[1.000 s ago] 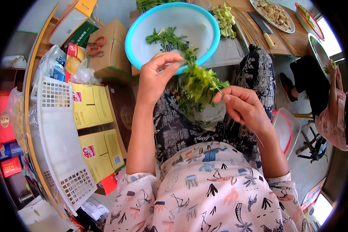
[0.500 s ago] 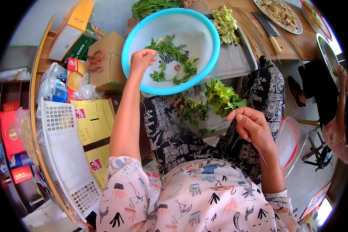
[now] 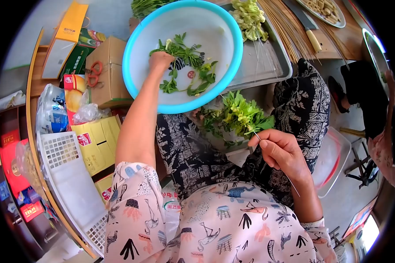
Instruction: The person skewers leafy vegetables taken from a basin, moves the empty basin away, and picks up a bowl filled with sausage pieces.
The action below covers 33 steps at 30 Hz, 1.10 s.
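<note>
My left hand [image 3: 161,61] reaches into the blue-rimmed white basin [image 3: 128,72], closed on leafy greens [image 3: 182,50] at its left side; its fingertips are partly hidden. More sprigs lie on the basin floor. In my right hand [image 3: 281,151] is a thin skewer [image 3: 292,186], pinched between thumb and fingers, its tail end passing down by the wrist. A cluster of green leaves [image 3: 242,115] is threaded on the skewer's far end, above my lap. Behind this cluster, more greens [image 3: 213,122] sit between my knees, partly covered.
A metal tray [image 3: 267,65] holds pale green bunches [image 3: 249,19]. Bare skewers [image 3: 278,26] and a knife [image 3: 309,35] lie on the wooden table. Left are a cardboard box [image 3: 114,72], red-handled scissors [image 3: 94,73] and a white plastic rack [image 3: 72,188]. Another person's dark-clothed leg [image 3: 360,96] is at right.
My left hand has lowered from above the basin onto the greens. My right hand still holds the skewer with its leaves. The view has shifted slightly.
</note>
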Motion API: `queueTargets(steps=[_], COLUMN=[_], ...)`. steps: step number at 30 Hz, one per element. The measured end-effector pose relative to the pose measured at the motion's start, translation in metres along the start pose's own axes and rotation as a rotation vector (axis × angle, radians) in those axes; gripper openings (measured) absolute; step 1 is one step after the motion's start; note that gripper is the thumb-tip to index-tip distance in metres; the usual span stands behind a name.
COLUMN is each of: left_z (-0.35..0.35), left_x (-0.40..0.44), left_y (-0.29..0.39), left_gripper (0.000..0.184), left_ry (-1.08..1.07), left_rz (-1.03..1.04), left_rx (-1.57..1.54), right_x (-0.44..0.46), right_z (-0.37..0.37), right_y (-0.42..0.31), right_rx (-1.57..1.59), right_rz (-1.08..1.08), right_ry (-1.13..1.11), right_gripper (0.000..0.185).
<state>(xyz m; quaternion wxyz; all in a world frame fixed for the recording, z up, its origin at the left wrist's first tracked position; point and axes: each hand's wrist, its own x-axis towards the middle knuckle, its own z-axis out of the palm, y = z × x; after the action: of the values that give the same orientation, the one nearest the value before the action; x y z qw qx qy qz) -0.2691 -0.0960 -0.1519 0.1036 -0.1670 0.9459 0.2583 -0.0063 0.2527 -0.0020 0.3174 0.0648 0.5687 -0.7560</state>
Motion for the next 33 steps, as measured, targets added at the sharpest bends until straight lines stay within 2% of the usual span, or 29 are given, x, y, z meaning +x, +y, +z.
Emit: queueTargets(steps=[2, 3, 5, 7, 9, 11, 14, 19, 21, 23, 25, 27, 29, 31, 33], left_z=[-0.009, -0.008, -0.004, -0.006, 0.001, 0.006, 0.019, 0.015, 0.006, -0.006, -0.032, -0.045, -0.053, -0.051, -0.043], left_x=[-0.01, -0.009, -0.005, -0.015, -0.012, -0.009, 0.005, 0.013, 0.014, 0.007, -0.024, -0.043, -0.053, -0.055, -0.051], left_y=[-0.001, -0.003, -0.006, 0.018, 0.035, 0.046, 0.042, 0.029, 0.026, 0.026, 0.039, 0.037, 0.028, 0.012, -0.008], left_gripper=[0.011, 0.011, 0.011, 0.012, 0.01, 0.013, 0.018, 0.012, 0.015, 0.013, 0.01, 0.011, 0.009, 0.009, 0.01], left_ry=[0.134, 0.136, 0.359, 0.295, 0.274, 0.205, 0.213, 0.207, 0.25, 0.295, -0.111, -0.161, -0.33, -0.339, -0.158], left_rz=[0.094, 0.091, 0.455, 0.486, 0.637, 0.619, 0.789, 0.681, 0.665, 0.742, 0.256, 0.267, 0.151, 0.088, 0.321], left_rx=[0.032, 0.032, 0.038, 0.033, 0.075, 0.11, 0.304, 0.385, 0.192, 0.121, -0.357, -0.413, -0.476, -0.383, 0.094], right_x=[0.0, 0.0, 0.002, 0.002, 0.002, 0.003, 0.004, 0.005, 0.004, 0.004, 0.003, 0.003, 0.002, 0.003, 0.003], right_z=[0.0, 0.001, 0.002, 0.003, 0.003, 0.003, 0.004, 0.003, 0.002, 0.003, 0.003, 0.004, 0.005, 0.006, 0.007], right_y=[0.0, 0.0, 0.0, 0.001, 0.002, 0.002, 0.002, 0.005, 0.005, 0.004, 0.004, 0.005, 0.005, 0.007, 0.009], right_rx=[-0.011, -0.023, -0.037, -0.037, -0.044, -0.047, -0.028, -0.006, -0.007, -0.02, -0.037, -0.054, -0.072, -0.072, -0.075], right_rz=[-0.001, 0.005, 0.01, 0.015, 0.022, 0.033, 0.043, 0.02, 0.012, 0.009, 0.004, 0.002, -0.008, -0.005, -0.009], right_ry=[0.002, -0.005, -0.015, -0.023, -0.021, -0.018, -0.014, -0.011, -0.02, -0.029, -0.028, -0.028, -0.029, -0.032, -0.027], right_gripper=[0.019, 0.019, 0.019, 0.019, 0.019, 0.019, 0.019, 0.019, 0.019, 0.019, 0.019, 0.019, 0.02, 0.02, 0.019])
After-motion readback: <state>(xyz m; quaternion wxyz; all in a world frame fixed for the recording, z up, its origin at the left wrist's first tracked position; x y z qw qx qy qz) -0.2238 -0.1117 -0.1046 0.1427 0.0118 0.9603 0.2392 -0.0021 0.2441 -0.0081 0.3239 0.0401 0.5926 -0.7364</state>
